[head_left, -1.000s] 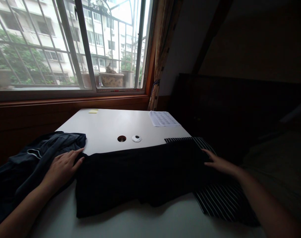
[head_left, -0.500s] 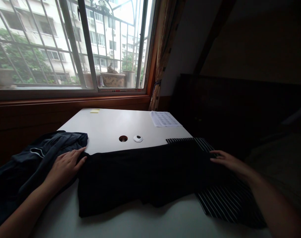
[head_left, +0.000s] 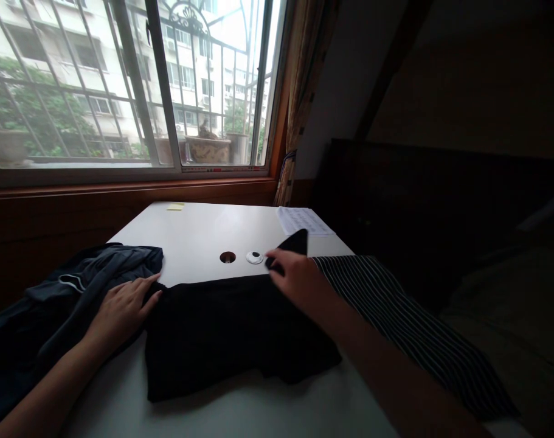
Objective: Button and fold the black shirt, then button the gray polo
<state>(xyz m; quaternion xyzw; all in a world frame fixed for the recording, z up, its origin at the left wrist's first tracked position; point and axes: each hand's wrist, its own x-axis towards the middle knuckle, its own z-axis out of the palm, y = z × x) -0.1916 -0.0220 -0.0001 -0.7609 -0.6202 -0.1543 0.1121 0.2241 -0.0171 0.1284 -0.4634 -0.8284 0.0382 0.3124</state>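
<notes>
A black garment (head_left: 222, 334) lies spread across the white table; its exact kind I cannot make out. My left hand (head_left: 126, 301) rests at its upper left corner, fingers stretched out and thumb apart, beside a heap of dark blue-grey clothing (head_left: 98, 267). My right hand (head_left: 295, 274) is closed on the right part of the black garment, with fingers curled round the cloth. A dark corner of it stands up behind this hand. Under my right forearm, a black-and-white striped garment (head_left: 377, 292) is partly hidden.
The white table (head_left: 204, 231) has a round hole (head_left: 228, 257) and a white round cap (head_left: 254, 258) beside it. A printed sheet (head_left: 299, 219) and yellow sticky notes (head_left: 175, 207) lie at the far edge. Behind are a barred window (head_left: 213, 91) and a curtain (head_left: 299, 103).
My right hand has moved left, carrying the right end of the black garment over. More of the striped garment is now uncovered. My left hand has stayed in about the same place.
</notes>
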